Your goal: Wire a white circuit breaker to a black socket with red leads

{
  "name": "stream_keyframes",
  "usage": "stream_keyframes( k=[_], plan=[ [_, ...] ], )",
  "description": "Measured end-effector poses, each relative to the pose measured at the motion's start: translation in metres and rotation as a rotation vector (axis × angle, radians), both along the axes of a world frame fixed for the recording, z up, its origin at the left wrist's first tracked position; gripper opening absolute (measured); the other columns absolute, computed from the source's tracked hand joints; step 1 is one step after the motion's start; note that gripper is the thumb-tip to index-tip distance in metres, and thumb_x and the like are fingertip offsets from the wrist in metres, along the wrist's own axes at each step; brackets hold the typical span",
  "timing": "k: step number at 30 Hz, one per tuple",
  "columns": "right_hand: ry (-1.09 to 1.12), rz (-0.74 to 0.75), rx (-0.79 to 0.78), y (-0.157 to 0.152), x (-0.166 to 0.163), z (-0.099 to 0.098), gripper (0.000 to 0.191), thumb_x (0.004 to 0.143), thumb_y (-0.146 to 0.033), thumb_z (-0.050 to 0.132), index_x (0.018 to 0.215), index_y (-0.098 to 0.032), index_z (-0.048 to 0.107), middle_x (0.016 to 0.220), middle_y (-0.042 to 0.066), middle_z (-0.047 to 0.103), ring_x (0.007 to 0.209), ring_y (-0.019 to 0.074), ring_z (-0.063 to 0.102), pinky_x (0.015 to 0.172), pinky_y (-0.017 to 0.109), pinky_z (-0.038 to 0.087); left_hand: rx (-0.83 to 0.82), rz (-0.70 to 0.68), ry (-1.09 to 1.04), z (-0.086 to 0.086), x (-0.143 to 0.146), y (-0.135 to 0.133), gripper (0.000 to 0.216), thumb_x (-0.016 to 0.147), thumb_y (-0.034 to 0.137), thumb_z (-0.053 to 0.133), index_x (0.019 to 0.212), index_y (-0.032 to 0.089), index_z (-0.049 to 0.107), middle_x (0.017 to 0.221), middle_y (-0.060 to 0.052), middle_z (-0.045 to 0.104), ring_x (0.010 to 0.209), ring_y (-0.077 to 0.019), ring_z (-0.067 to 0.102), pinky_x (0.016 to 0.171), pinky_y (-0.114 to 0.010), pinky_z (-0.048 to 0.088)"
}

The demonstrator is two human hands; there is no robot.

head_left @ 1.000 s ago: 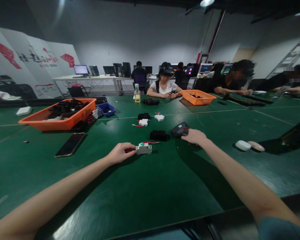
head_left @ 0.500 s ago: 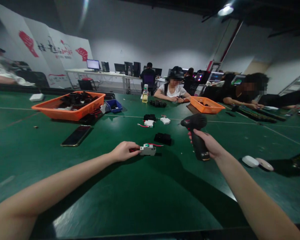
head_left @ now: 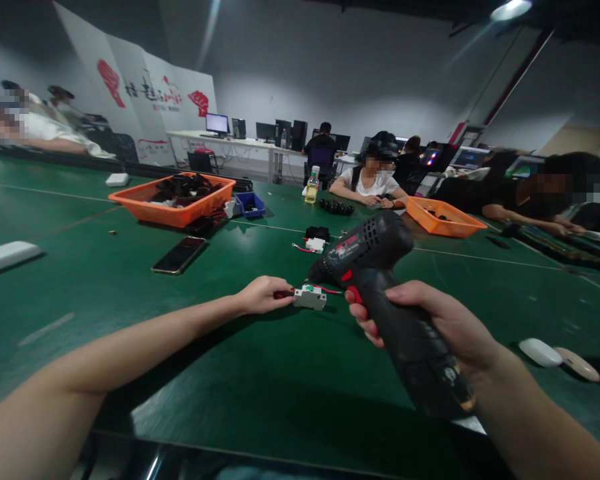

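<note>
A grey-white circuit breaker (head_left: 310, 299) with a green part on top lies on the green table, a red wire (head_left: 329, 291) running along its far side. My left hand (head_left: 265, 295) pinches its left end, where a dark red lead shows by the fingers. In my right hand (head_left: 437, 317) is a black cordless drill (head_left: 377, 267), gripped round the handle, with fingers by the red trigger. The drill's nose points left and hangs over the breaker's far side; whether its tip touches the breaker I cannot tell. Behind them lies another white breaker (head_left: 315, 245) with a red wire.
A phone (head_left: 180, 256) lies left of my hand. Farther back are an orange basket (head_left: 175, 215) of black parts, a blue bin (head_left: 251, 205), a bottle (head_left: 311, 187) and another orange basket (head_left: 445, 220). A white case (head_left: 540, 352) sits at right. Co-workers sit across the table.
My right hand has brought the drill left and closer, from beside the breaker to over it. My left hand still grips the breaker. The whole view has shifted and tilted slightly.
</note>
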State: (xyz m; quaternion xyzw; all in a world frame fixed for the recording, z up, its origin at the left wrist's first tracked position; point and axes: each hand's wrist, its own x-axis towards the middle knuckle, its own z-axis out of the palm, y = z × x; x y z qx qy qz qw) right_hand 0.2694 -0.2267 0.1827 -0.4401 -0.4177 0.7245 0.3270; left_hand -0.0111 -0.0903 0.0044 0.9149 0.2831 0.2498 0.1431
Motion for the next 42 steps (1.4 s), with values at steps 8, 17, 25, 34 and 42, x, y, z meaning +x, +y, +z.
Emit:
stream_keyframes(
  k=[8,17,25,34,42],
  plan=[
    [-0.016,-0.038,-0.071,0.003,-0.003,-0.007,0.024,0.083,-0.029,0.063,0.102,-0.015,0.069,0.089,0.009,0.073,0.069,0.0159,0.068,0.062,0.025,0.059,-0.019,-0.018,-0.026,0.002,0.001,-0.002,0.033,0.094,0.042,0.054,0.109,0.019,0.071,0.083,-0.005,0.068,0.073,-0.0128,0.061,0.067,-0.022,0.043],
    [-0.003,-0.038,-0.089,0.008,-0.006,-0.012,0.019,0.088,-0.028,0.062,0.097,-0.012,0.069,0.084,0.008,0.071,0.063,0.0124,0.065,0.056,0.019,0.056,-0.062,-0.019,-0.018,0.004,0.001,-0.003,0.033,0.094,0.042,0.054,0.111,0.019,0.071,0.085,-0.005,0.068,0.074,-0.0125,0.061,0.067,-0.021,0.043],
    [-0.024,-0.053,-0.075,0.010,-0.014,-0.011,0.022,0.094,-0.032,0.058,0.094,-0.012,0.068,0.082,0.007,0.071,0.060,0.0096,0.064,0.053,0.016,0.054,-0.058,-0.019,-0.044,0.002,0.001,-0.003,0.033,0.093,0.042,0.056,0.112,0.020,0.072,0.086,-0.005,0.071,0.074,-0.0130,0.063,0.067,-0.022,0.045],
    [-0.057,-0.075,-0.069,0.007,-0.014,-0.012,0.023,0.094,-0.033,0.060,0.098,-0.012,0.068,0.084,0.007,0.071,0.062,0.0111,0.065,0.053,0.017,0.054,-0.030,-0.030,-0.079,-0.001,0.001,-0.002,0.034,0.093,0.042,0.058,0.112,0.017,0.072,0.101,-0.010,0.074,0.087,-0.0172,0.068,0.076,-0.025,0.050],
    [-0.065,-0.011,0.006,0.008,-0.010,-0.013,0.025,0.093,-0.036,0.062,0.102,-0.013,0.067,0.083,0.007,0.072,0.064,0.0127,0.067,0.058,0.020,0.057,-0.028,-0.026,-0.070,0.000,0.001,-0.002,0.035,0.092,0.042,0.058,0.112,0.017,0.073,0.100,-0.010,0.074,0.086,-0.0173,0.069,0.075,-0.025,0.050]
  ],
)
